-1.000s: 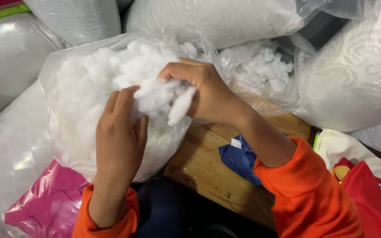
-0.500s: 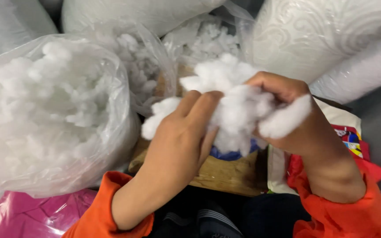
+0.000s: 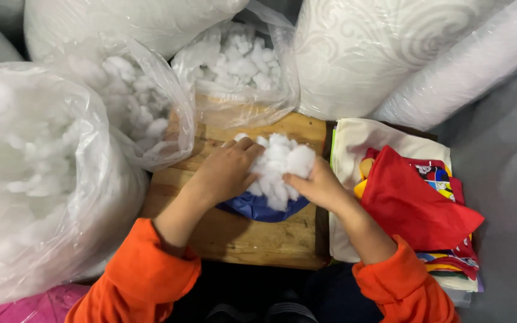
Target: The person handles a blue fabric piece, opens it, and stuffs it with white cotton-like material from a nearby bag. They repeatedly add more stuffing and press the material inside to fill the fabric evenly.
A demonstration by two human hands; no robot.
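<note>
Large clear plastic bag (image 3: 37, 179) at left, bulging with white fluffy stuffing. Second clear bag (image 3: 145, 113) just right of it, open (mouth sagging toward the board). Third clear bag (image 3: 240, 66) at top centre, also part-filled with white clumps. Pink plastic wrap (image 3: 25, 308) at bottom left corner. No labels, signs or screens visible.

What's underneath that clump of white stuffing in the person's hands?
Under the white stuffing, held by the left hand and right hand, lies a blue cloth piece on a wooden board. Its middle is covered.
</note>
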